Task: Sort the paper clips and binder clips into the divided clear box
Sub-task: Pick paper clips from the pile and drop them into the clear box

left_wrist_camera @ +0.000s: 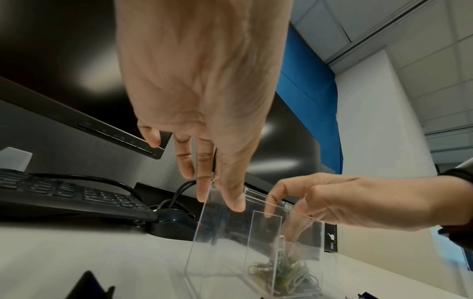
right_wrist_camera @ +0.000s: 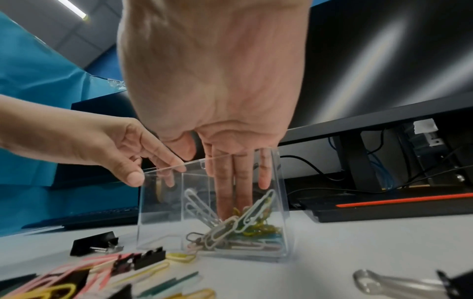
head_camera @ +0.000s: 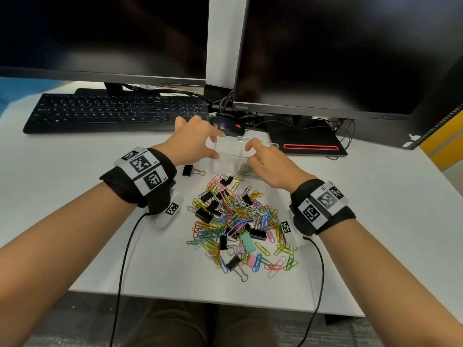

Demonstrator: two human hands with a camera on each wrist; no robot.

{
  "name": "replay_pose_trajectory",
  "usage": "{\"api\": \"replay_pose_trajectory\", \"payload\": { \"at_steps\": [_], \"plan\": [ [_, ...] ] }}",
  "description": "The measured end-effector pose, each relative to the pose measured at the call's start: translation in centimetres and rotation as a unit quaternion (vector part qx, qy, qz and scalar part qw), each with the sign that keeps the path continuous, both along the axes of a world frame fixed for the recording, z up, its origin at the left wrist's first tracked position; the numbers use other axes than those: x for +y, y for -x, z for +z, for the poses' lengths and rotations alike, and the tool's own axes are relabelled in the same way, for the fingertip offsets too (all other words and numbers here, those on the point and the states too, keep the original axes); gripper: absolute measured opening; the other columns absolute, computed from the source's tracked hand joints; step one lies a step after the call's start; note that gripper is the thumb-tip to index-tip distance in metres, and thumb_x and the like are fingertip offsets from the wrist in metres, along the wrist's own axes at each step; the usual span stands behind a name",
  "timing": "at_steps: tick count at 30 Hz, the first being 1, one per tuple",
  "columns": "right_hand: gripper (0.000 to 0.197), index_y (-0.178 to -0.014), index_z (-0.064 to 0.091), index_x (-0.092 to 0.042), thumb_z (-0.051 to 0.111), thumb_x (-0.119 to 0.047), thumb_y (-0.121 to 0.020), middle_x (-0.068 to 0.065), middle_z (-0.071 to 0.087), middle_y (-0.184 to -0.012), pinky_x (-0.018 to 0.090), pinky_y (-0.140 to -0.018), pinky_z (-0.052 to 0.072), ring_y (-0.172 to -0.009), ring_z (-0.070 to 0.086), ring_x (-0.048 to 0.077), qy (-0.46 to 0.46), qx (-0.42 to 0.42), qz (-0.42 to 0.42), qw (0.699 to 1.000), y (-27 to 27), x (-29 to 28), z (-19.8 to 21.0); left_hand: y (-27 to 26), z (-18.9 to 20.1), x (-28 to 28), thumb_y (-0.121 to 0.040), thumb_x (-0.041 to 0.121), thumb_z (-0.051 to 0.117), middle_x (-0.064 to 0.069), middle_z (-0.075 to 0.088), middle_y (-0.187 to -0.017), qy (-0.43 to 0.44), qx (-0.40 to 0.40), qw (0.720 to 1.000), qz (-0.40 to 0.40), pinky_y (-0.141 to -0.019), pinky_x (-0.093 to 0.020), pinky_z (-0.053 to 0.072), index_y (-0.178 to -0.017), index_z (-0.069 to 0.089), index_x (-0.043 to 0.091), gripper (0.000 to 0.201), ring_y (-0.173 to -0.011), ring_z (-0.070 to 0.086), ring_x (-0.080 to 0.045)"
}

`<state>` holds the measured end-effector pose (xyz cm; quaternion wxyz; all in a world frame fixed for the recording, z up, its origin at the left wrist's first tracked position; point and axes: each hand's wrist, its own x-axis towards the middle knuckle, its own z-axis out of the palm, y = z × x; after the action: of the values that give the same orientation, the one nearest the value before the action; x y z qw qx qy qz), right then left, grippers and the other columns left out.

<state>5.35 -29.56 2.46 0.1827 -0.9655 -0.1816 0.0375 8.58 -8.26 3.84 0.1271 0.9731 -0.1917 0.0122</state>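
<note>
The clear divided box (head_camera: 226, 156) stands upright on the white desk behind the pile. My left hand (head_camera: 218, 144) pinches its left wall, thumb on the near corner and fingers over the rim (right_wrist_camera: 153, 172). My right hand (head_camera: 249, 154) reaches into the right compartment with straight fingers (right_wrist_camera: 238, 182) that touch the coloured paper clips (right_wrist_camera: 243, 228) lying there. The left compartment (right_wrist_camera: 158, 212) looks empty. A mixed pile of coloured paper clips and black binder clips (head_camera: 235, 221) lies between my wrists. One black binder clip (head_camera: 188, 169) lies apart, left of the box.
A black keyboard (head_camera: 112, 112) and a mouse (head_camera: 228, 126) sit just behind the box, under two dark monitors (head_camera: 350, 46). A monitor base with a red stripe (head_camera: 308, 144) is at the right rear. The desk's front edge (head_camera: 200, 296) is near my lap.
</note>
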Motion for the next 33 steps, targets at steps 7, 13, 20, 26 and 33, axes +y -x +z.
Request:
{"api": "replay_pose_trajectory", "payload": {
  "at_steps": [7,13,20,26,33],
  "plan": [
    [0.023,-0.101,0.059,-0.014,0.051,-0.004,-0.082,-0.001,0.063,-0.09,0.032,-0.073,0.045,-0.082,0.051,0.016,-0.06,-0.114,0.002,0.992,1.4,0.1,1.0,0.1,0.0,0.0,-0.081,0.042,0.069,0.009,0.064,-0.114,-0.001,0.002,1.0,-0.002,-0.088,-0.04,0.023,-0.133,0.051,0.031,0.056,-0.121,0.04,-0.021],
    [0.032,-0.102,0.068,-0.015,0.058,0.002,-0.078,0.003,0.061,-0.103,0.034,-0.083,0.046,-0.093,0.049,0.015,0.073,0.023,0.091,0.993,4.0,0.7,-0.1,0.1,0.0,0.0,-0.081,0.042,0.07,0.009,0.064,-0.114,0.004,0.002,1.0,0.001,-0.085,-0.038,0.02,-0.132,0.053,0.03,0.055,-0.121,0.04,-0.021],
    [0.022,-0.101,0.063,-0.006,0.068,-0.008,-0.08,0.009,0.06,-0.103,0.027,-0.074,0.042,-0.091,0.055,0.022,0.102,0.062,0.074,0.99,3.7,0.9,-1.4,0.5,0.2,-0.1,-0.082,0.042,0.069,0.008,0.063,-0.117,-0.002,0.0,1.0,0.005,-0.091,-0.041,0.024,-0.132,0.052,0.03,0.054,-0.122,0.039,-0.022],
    [0.017,-0.094,0.061,-0.007,0.067,-0.005,-0.078,0.008,0.062,-0.097,0.033,-0.075,0.048,-0.085,0.054,0.021,0.08,0.048,0.071,0.993,4.2,0.4,-1.3,1.0,0.5,-0.1,-0.08,0.048,0.068,0.004,0.059,-0.126,-0.039,-0.012,0.999,0.011,-0.093,-0.043,0.025,-0.137,0.046,0.03,0.064,-0.124,0.037,-0.024],
    [0.028,-0.101,0.062,-0.012,0.074,-0.017,-0.077,-0.002,0.056,-0.088,0.026,-0.066,0.038,-0.076,0.049,0.015,0.035,-0.001,0.04,0.999,4.5,-1.3,-0.4,3.9,1.5,0.9,-0.077,0.046,0.072,0.004,0.065,-0.096,0.046,-0.003,0.999,-0.001,-0.076,-0.033,0.044,-0.096,0.062,0.02,0.034,-0.083,0.056,-0.017]
  ]
}}
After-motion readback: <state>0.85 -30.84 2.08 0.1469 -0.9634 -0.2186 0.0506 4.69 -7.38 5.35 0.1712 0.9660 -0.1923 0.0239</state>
